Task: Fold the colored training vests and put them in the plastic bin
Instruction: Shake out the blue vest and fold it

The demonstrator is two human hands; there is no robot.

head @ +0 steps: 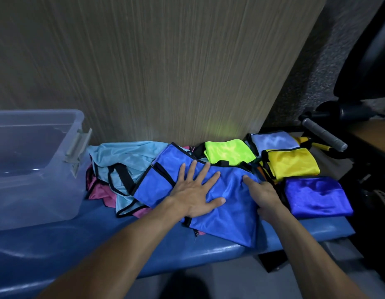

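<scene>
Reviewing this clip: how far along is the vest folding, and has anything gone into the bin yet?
Partway. Four folded vests sit at the right: neon green, pale blue, yellow and dark blue. In hand: the left hand lies flat on the royal blue vest while the right hand holds its right edge. Left: the light blue vest and pink vest lie unfolded. The plastic bin appears empty.

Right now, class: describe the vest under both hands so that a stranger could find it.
On the blue bench, right of the clear plastic bin, lies a royal blue vest with black trim. Unlike the small folded vests beside it, it is spread flat.
</scene>
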